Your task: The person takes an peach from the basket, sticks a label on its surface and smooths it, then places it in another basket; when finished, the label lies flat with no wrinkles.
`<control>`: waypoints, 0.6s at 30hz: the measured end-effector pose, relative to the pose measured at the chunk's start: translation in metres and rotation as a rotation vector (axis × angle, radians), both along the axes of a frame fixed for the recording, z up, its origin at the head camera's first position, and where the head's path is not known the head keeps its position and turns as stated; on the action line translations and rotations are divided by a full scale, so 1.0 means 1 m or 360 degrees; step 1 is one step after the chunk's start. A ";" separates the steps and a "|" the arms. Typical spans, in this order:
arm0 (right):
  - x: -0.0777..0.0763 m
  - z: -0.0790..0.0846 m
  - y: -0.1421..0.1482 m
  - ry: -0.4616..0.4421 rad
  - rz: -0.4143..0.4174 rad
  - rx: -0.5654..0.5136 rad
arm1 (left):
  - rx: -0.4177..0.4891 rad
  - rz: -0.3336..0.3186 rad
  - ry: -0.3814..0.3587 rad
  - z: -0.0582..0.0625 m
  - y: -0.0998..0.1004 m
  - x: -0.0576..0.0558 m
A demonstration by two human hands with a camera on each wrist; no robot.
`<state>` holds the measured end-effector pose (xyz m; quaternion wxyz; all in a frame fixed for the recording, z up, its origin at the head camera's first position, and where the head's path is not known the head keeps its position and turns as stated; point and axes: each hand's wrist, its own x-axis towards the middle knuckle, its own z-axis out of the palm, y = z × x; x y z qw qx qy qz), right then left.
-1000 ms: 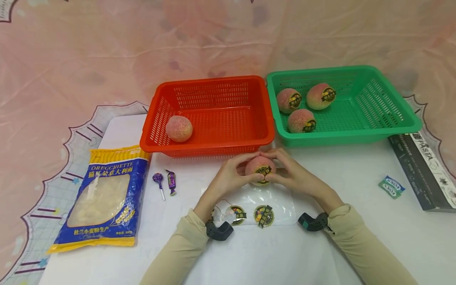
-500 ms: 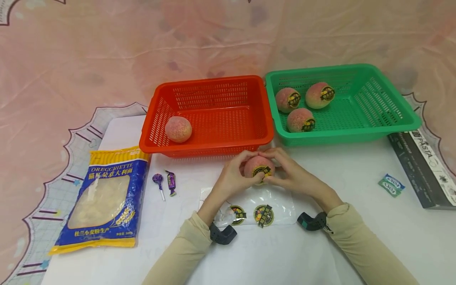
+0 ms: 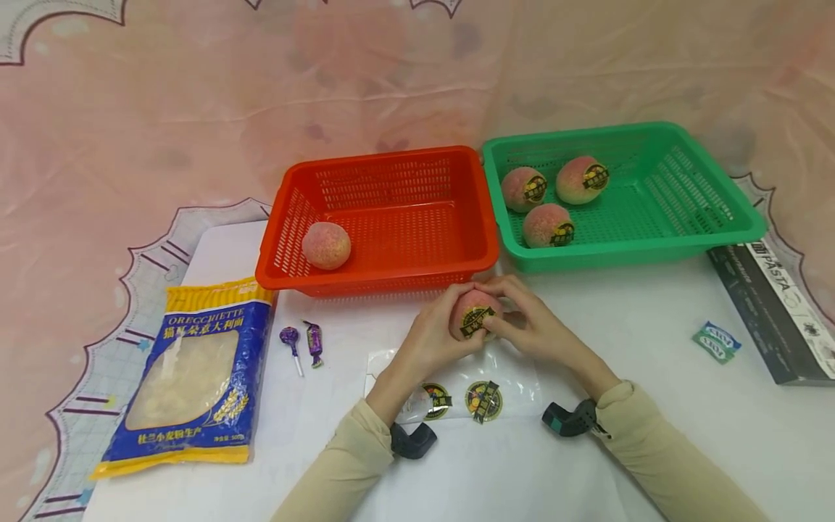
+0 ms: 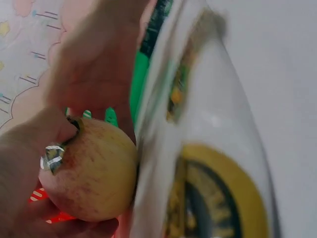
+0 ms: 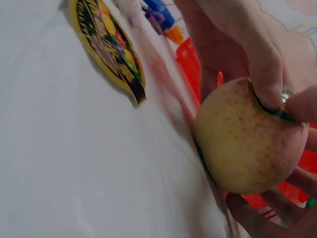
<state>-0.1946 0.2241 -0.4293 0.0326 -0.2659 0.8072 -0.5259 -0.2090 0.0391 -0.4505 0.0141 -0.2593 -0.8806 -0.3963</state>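
Between my two hands is a pink and yellow peach (image 3: 467, 299), close over a clear sheet (image 3: 518, 370) bearing round black and gold stickers (image 3: 484, 401). My left hand (image 3: 427, 335) curls round the peach's left side, and my right hand (image 3: 544, 330) grips it from the right. One such sticker (image 3: 475, 320) is on the side facing me, with my right thumb at its edge. In the right wrist view both thumbs meet at that sticker on the peach (image 5: 237, 144). From the left wrist, part of the sticker (image 4: 53, 157) looks lifted off the peach (image 4: 106, 173).
Behind my hands a red basket (image 3: 375, 281) holds one peach without a visible sticker. The green basket (image 3: 626, 255) beside it has three stickered peaches. An orecchiette bag (image 3: 185, 377), a lollipop (image 3: 290, 337) and a wrapped candy (image 3: 314, 344) lie left; small packets (image 3: 716, 342) and a pasta box (image 3: 776, 319) right.
The peach has turned slightly, so its sticker sits further left. My left thumb has slid lower and my right thumb now presses the sticker's right edge. The head view has tilted a little.
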 end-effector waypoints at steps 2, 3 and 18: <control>-0.001 -0.007 -0.002 0.0063 -0.0068 0.0008 | -0.0016 0.0009 0.0008 0.000 0.000 0.001; -0.002 -0.011 -0.003 0.0089 -0.0102 0.0017 | -0.0020 0.0016 0.0005 0.000 0.001 0.001; 0.013 0.008 -0.024 0.0056 -0.0419 0.0017 | -0.0070 0.0021 -0.0011 0.003 0.003 0.004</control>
